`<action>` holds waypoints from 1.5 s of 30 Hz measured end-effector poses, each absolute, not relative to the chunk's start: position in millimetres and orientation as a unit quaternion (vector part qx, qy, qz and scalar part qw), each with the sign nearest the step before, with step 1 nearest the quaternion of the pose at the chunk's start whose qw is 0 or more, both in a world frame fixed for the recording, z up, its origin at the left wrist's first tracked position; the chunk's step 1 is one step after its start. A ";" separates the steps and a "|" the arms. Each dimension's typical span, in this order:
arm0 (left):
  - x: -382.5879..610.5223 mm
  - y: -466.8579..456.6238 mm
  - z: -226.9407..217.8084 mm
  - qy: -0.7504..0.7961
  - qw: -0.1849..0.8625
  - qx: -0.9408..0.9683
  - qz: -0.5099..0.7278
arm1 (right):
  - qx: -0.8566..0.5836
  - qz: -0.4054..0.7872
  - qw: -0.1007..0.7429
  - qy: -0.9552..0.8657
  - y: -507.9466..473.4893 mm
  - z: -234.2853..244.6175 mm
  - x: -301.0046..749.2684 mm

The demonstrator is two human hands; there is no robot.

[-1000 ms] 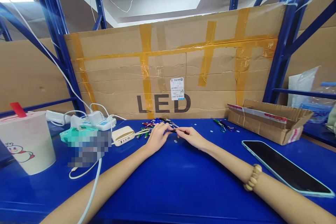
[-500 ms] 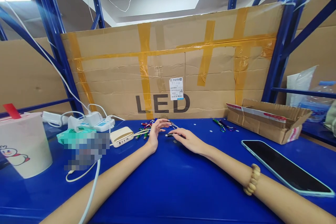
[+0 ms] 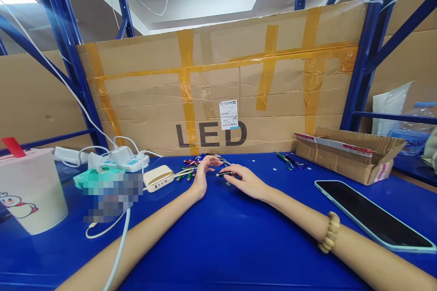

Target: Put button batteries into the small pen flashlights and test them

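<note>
My right hand (image 3: 246,183) pinches a small black tube with a silver end, like a mini flashlight (image 3: 223,173), low over the table. To its left my left hand (image 3: 202,179) rests on its edge with fingers stretched out and apart, and nothing shows in its grasp. Just behind and beside that hand lies a pile of small coloured tubes with metal clips (image 3: 190,169), in green, red and blue, partly hidden by the fingers. Farther right, a green tube with a clip (image 3: 284,160) and a purple clip (image 3: 300,165) lie near the cardboard wall.
A cream power bank (image 3: 159,178) with a strap sits left of the pile. Charger cables, a power strip (image 3: 136,163) and a white cup (image 3: 34,195) stand at left. A phone (image 3: 372,213) and an open cardboard box (image 3: 341,157) are at right. The blue table (image 3: 211,245) ends at a cardboard wall.
Both hands stay almost in place. The small black tube in my right hand has tilted and shifted very slightly. The view has moved a little.
</note>
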State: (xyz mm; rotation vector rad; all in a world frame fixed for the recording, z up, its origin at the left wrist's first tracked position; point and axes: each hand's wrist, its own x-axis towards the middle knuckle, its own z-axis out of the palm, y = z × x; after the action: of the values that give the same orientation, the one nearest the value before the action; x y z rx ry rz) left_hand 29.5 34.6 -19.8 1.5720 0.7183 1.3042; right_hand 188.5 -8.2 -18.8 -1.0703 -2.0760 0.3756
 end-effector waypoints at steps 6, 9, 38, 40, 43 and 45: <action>30.0 32.8 -19.0 0.289 0.469 0.641 0.535 | -0.421 0.153 0.382 -0.808 -10.7 -16.2 188.0; 30.3 32.6 -18.7 0.285 0.473 0.640 0.535 | -0.419 0.158 0.390 -0.805 -11.3 -14.9 187.5; 30.9 31.3 -17.8 0.270 0.509 0.624 0.528 | -0.414 0.144 0.382 -0.813 -5.6 -20.1 189.2; 31.0 31.6 -18.0 0.263 0.510 0.627 0.527 | -0.413 0.146 0.388 -0.811 -5.2 -20.3 189.4; 31.3 32.7 -17.9 0.256 0.510 0.631 0.526 | -0.411 0.148 0.390 -0.811 -5.1 -20.8 189.6; 31.3 33.2 -17.7 0.256 0.509 0.630 0.527 | -0.410 0.146 0.393 -0.810 -4.7 -21.3 189.6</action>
State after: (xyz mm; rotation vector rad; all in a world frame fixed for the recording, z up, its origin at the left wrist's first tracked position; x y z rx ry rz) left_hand 31.3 33.2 -17.7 1.5172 0.6177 1.2701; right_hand 189.6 -4.7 -21.3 -1.0399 -2.0563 0.3709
